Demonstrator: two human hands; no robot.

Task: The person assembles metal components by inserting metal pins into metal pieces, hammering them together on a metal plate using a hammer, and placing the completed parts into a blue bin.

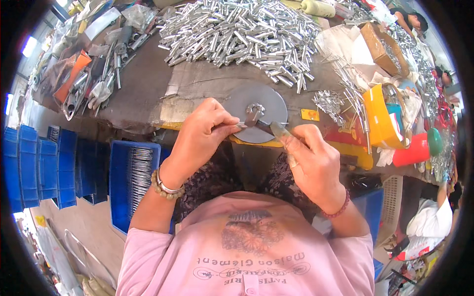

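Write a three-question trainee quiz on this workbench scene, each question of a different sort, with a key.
1. True or false: both hands, left hand and right hand, meet at the grey metal disc.
2. What lies heaped behind the disc? A) silver metal tubes B) wooden blocks C) glass jars
3. What colour is the crate beside the person's left forearm?

Key: 1 true; 2 A; 3 blue.

We see shiny bare-metal tubes [242, 32] heaped on a matt, rough brown bench [143, 84], a dull grey metal disc [256, 112], and glossy blue plastic bins [126, 182].
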